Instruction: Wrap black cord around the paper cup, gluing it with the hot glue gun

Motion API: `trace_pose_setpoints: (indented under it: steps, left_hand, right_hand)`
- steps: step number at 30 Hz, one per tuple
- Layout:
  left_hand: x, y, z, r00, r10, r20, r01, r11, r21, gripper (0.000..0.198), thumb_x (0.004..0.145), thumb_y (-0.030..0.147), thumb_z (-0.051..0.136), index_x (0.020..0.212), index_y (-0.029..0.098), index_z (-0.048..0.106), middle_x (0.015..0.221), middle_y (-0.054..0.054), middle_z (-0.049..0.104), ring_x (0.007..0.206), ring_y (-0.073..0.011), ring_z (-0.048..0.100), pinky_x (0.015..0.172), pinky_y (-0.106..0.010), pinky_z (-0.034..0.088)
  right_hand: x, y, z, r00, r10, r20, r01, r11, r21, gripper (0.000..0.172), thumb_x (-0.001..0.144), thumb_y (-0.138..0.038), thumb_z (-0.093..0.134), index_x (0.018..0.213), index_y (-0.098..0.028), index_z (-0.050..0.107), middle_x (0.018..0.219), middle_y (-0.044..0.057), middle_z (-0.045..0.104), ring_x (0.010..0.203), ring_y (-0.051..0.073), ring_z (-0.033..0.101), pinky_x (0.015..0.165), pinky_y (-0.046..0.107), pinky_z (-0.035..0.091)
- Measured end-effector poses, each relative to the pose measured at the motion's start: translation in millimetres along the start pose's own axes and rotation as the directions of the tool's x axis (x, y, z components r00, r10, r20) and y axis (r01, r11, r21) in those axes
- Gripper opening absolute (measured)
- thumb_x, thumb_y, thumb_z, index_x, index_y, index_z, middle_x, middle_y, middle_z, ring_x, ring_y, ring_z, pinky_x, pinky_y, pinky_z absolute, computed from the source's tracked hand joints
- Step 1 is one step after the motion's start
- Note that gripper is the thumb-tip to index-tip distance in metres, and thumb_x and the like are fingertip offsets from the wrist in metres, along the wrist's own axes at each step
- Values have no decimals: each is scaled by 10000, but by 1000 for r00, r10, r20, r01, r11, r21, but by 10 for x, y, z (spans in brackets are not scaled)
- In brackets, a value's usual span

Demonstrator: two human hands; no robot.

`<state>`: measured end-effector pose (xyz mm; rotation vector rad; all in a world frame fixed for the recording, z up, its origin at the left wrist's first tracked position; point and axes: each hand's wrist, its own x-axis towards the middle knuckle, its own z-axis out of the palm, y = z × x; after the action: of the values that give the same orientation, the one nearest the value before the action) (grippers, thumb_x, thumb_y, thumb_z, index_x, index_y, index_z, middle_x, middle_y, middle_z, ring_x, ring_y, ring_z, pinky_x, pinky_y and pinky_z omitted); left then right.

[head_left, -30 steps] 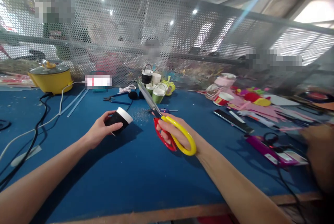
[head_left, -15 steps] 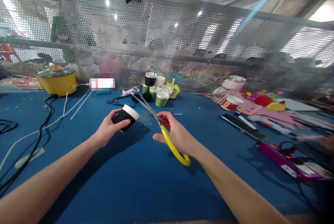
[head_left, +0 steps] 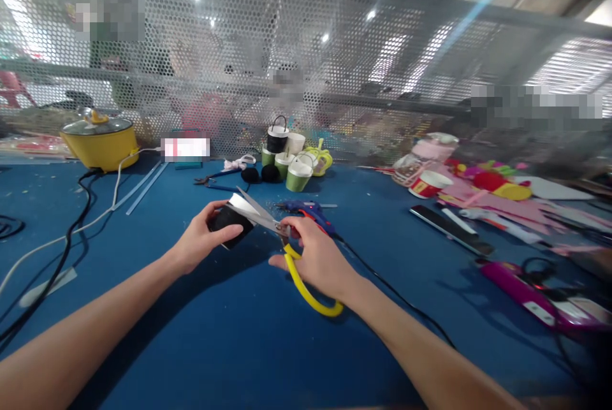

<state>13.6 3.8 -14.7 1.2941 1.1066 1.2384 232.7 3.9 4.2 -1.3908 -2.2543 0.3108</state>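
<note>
Blue felt-like covering is stretching across the whole worktable [head_left: 248, 340], and a perforated metal screen [head_left: 335, 65] is closing off its far side. At the far left a yellow electric pot [head_left: 98, 145] is sitting under a glass lid, and its contents cannot be made out. Against the far middle of the screen a huddle of small handled cups [head_left: 291, 164] is standing, green, black and white, their insides hidden from this angle. Two black pom-poms [head_left: 262, 174] are lying just to the left of them. Farther right a red-and-white cup [head_left: 427, 183] is resting beside a spread of pink paper pieces [head_left: 478, 199]; what is in it cannot be told. The left hand [head_left: 198, 245] is gripping a black paper cup [head_left: 229, 224] just above the table's middle, with fingers and thumb wrapping its dark wall. The cup is tilting on its side, so its white rim is pointing to the right. The right hand [head_left: 319, 258] is clasping scissors [head_left: 262, 213] by their handles, with a yellow loop curving out beneath the palm and a little red showing near the fingers. The blades are standing parted and lying across the cup's rim end, though whether they are biting into it cannot be told. A blue glue gun [head_left: 310, 210] is lying just beyond the right hand, its black cord trailing toward the near right.
</note>
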Motion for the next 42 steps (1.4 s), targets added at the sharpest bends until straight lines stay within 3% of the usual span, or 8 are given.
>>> trace_pose_setpoints:
  steps: [7, 19, 23, 27, 29, 35, 42]
  left_hand:
    - [-6, -7, -8, 998, 34, 60, -34, 999, 1, 523, 663, 357, 669, 1108, 173, 466, 940, -55, 564, 815, -195, 570, 704, -326, 484]
    - [0, 2, -26, 998, 60, 22, -62, 992, 107, 564, 666, 379, 660, 1138, 166, 435, 944, -62, 558, 833, -201, 558, 723, -332, 464]
    - [-13, 26, -21, 997, 72, 8, -72, 980, 186, 576, 662, 380, 650, 1143, 167, 416, 936, -63, 557, 819, -201, 559, 707, -339, 467]
    - [-42, 41, 13, 996, 91, 24, -94, 960, 263, 563, 659, 362, 646, 1131, 171, 406, 931, -57, 552, 789, -190, 556, 666, -316, 468]
    - [-57, 45, 36, 995, 94, 33, -100, 955, 280, 558, 657, 353, 646, 1124, 171, 402, 936, -55, 545, 774, -182, 555, 657, -308, 467]
    - [-61, 50, 68, 992, 127, 29, -129, 945, 300, 547, 657, 337, 644, 1116, 164, 400, 958, -63, 532, 793, -180, 550, 676, -308, 461]
    - [-30, 46, 13, 995, 87, 40, -94, 966, 240, 635, 624, 339, 689, 1157, 173, 386, 944, -59, 547, 811, -196, 562, 699, -323, 456]
  right_hand:
    - [-34, -4, 20, 998, -45, -52, 42, 998, -48, 500, 680, -440, 620, 1101, -185, 537, 871, 79, 564, 769, 196, 552, 736, 356, 459]
    - [-75, -41, -1, 998, -34, -48, 34, 999, -11, 432, 699, -472, 592, 1031, -196, 601, 625, 0, 509, 558, 132, 483, 573, 272, 433]
    - [-58, -48, -16, 999, 43, 19, -43, 999, -15, 452, 661, -482, 624, 1016, -207, 574, 735, 18, 543, 610, 143, 506, 595, 283, 436]
    - [-33, -61, -12, 993, 92, 76, -92, 996, -5, 629, 585, -505, 675, 1096, -185, 495, 973, 79, 543, 826, 203, 540, 700, 318, 445]
    - [-30, -75, -6, 992, 93, 87, -93, 996, -11, 681, 572, -516, 679, 1118, -166, 472, 1000, 98, 536, 862, 220, 534, 712, 327, 441]
    - [-74, -104, -2, 995, 82, 61, -78, 996, -52, 518, 654, -516, 613, 1033, -178, 511, 797, 47, 560, 663, 170, 524, 606, 290, 418]
    - [-107, -116, -16, 1000, 30, 10, -29, 997, -71, 392, 710, -516, 561, 924, -188, 548, 716, 25, 563, 604, 148, 508, 581, 268, 404]
